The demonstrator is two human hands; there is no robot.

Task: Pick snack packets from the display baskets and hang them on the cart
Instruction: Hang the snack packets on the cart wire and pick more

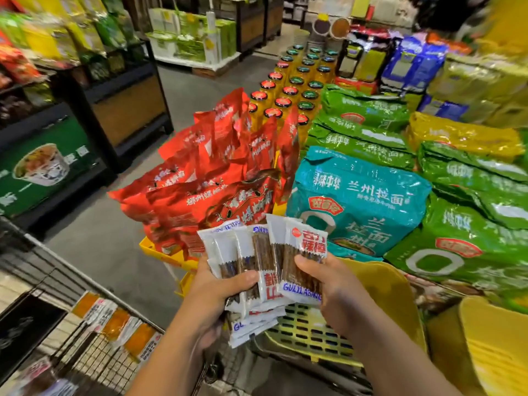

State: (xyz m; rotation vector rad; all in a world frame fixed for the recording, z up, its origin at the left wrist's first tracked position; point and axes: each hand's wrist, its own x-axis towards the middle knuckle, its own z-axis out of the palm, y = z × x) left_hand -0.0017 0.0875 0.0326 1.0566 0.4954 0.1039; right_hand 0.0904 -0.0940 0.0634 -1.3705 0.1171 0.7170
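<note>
My left hand (213, 292) grips a fanned stack of several white snack packets (251, 270) with brown sticks showing through clear windows. My right hand (334, 287) pinches the rightmost packet (304, 261) of the fan, thumb on its front. Both hands are held in front of me above a yellow slotted display basket (308, 332). The wire cart (94, 338) sits at the lower left, with orange and white packets (120, 324) hanging along its rim.
Red snack bags (217, 178) stand in a yellow crate just beyond my hands. Teal and green noodle packs (360, 195) pile up on the right, with rows of jars (288, 90) behind. Dark shelving (85, 110) lines the left across a grey floor aisle.
</note>
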